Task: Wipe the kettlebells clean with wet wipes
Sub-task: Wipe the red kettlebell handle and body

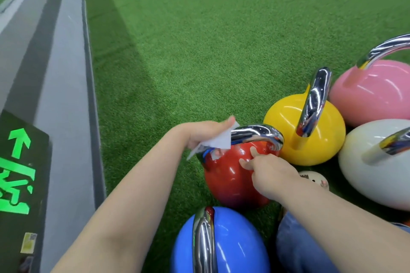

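A red kettlebell [230, 179] with a chrome handle [261, 134] stands on the green turf at centre. My left hand [204, 134] grips a white wet wipe [218, 141] against the left end of that handle. My right hand [266, 167] rests on the red ball just under the handle, with its fingers extended and touching the surface. Around it stand a yellow kettlebell [286, 126], a pink kettlebell [377, 93], a white kettlebell [372, 175] and a blue kettlebell [235, 241] nearest me.
A grey raised ledge [62, 77] runs along the left, with a dark exit sign [20, 175] lit green on it. Open green turf [221, 29] stretches ahead. My blue-clad knee [301, 246] is at lower right, and a small pale object [315, 178] lies behind my right hand.
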`<control>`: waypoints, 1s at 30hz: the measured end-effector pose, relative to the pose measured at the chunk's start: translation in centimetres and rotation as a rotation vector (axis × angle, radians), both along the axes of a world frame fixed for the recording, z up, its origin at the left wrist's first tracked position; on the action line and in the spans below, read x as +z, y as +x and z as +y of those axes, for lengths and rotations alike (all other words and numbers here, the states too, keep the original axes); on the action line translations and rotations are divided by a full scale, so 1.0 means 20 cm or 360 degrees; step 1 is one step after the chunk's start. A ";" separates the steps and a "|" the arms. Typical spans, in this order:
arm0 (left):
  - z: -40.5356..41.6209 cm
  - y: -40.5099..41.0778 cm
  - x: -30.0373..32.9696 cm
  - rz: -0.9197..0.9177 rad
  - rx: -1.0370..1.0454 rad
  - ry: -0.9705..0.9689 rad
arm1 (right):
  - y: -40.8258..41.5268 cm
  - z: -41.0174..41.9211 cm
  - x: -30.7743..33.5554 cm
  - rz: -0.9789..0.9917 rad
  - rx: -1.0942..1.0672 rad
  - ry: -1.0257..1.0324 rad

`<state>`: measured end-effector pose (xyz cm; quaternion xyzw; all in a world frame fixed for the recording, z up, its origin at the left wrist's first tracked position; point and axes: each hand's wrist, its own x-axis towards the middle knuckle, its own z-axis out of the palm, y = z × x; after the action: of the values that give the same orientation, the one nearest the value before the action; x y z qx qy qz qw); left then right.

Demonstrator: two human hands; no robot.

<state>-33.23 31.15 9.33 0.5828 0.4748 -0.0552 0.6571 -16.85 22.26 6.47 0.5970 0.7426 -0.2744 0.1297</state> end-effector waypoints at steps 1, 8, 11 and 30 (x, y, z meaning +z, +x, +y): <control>0.01 0.04 0.01 0.0062 0.0108 -0.0067 | 0.00 0.00 0.00 0.0001 0.0008 -0.0001; -0.14 0.04 -0.10 0.0124 0.0958 0.1149 | 0.01 0.00 -0.01 0.0043 0.0008 -0.0018; -0.23 0.05 -0.14 0.0161 0.1025 0.1526 | 0.01 0.00 -0.01 0.0045 0.0008 -0.0024; -0.32 0.04 -0.44 -0.0693 0.2328 0.0202 | 0.00 0.00 -0.03 0.0070 -0.0009 0.0006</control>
<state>-32.40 24.84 0.59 0.1545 0.6017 0.5373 0.5705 -16.89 22.33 5.80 0.5932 0.7441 -0.2863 0.1114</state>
